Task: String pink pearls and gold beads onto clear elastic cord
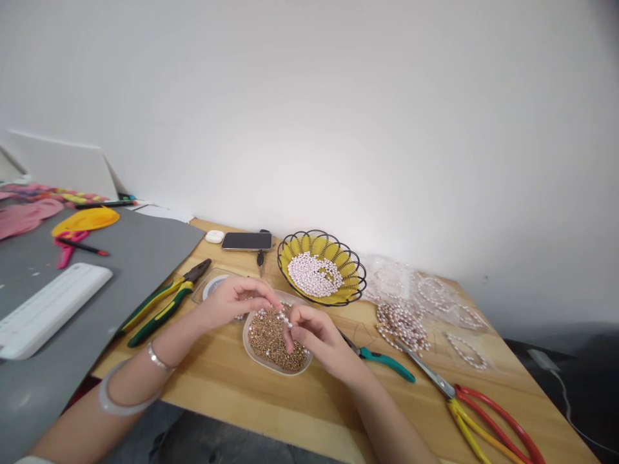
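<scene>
My left hand (240,301) is above a clear plastic tub, its thumb and fingertips pinched on one end of a short string of pearly beads (285,318). At the other end, my right hand (313,335) has the string between thumb and forefinger, the other fingers curled. Under both hands stands the plastic tub (278,372), filled with small gold beads (267,335) and a few pale ones. Behind it, a black wire basket with a yellow lining (351,270) holds loose pinkish-white beads (314,274). Any thread through the string is too fine to make out.
Yellow-green pliers (167,303) lie left, teal-handled pliers (387,362) and large red-yellow scissors (457,390) right. Pinkish bead strands (401,325) and plastic bags (420,287) cover the right back. A phone (246,241) and white case (214,236) sit near the wall.
</scene>
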A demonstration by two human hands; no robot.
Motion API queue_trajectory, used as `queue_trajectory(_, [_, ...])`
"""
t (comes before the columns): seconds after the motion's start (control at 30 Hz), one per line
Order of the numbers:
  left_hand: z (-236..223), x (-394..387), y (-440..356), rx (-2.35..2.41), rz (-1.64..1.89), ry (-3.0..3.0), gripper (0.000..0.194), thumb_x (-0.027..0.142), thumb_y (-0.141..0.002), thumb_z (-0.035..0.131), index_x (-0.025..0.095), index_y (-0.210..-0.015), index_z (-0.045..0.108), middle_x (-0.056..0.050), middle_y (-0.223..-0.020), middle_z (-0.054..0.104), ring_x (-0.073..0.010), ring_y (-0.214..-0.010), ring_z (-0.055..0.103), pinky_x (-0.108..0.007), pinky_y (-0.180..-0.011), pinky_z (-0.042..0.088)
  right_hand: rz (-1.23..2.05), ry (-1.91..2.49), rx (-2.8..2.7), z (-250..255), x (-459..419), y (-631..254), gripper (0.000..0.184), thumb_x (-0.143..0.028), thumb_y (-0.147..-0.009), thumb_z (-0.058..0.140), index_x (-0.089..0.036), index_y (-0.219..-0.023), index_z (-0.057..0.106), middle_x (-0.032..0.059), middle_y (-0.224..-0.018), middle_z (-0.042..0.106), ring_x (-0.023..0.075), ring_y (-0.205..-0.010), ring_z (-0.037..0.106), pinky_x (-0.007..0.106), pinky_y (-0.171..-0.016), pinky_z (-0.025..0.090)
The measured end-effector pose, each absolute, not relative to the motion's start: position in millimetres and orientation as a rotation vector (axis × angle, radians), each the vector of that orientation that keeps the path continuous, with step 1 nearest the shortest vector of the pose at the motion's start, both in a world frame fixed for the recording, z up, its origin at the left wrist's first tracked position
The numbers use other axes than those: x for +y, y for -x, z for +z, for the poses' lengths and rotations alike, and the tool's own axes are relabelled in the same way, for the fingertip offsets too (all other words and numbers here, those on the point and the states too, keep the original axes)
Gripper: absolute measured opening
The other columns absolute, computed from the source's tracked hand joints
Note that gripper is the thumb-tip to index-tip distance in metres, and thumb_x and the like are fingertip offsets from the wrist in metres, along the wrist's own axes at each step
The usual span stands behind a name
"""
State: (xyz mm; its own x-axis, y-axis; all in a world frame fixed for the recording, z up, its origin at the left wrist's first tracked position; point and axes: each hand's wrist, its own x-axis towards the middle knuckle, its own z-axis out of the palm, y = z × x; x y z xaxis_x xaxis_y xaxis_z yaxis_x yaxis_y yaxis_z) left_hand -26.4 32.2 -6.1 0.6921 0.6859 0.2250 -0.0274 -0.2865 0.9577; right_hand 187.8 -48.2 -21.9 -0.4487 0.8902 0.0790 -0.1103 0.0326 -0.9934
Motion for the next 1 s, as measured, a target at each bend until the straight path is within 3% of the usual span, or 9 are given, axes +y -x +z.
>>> queue_trajectory(1.0, [-4.4, 31.9, 26.5, 0.582, 0.739, -1.892, 0.012, 0.022, -0.089, 0.066, 0.019, -0.092, 0.078, -0.005, -0.090, 0.079, -0.0153, -0.083, 0.071, -0.026, -0.075, 0.055, 1.530, 0.844, -1.502, -19.5, -46.5, -187.2, 0.039, -0.054, -0.093, 0.058, -0.021, -0.074, 0.046, -0.0009, -0.067, 0.058, 0.0142, -0.062, 0.049, 0.029, -0.065, 0.040])
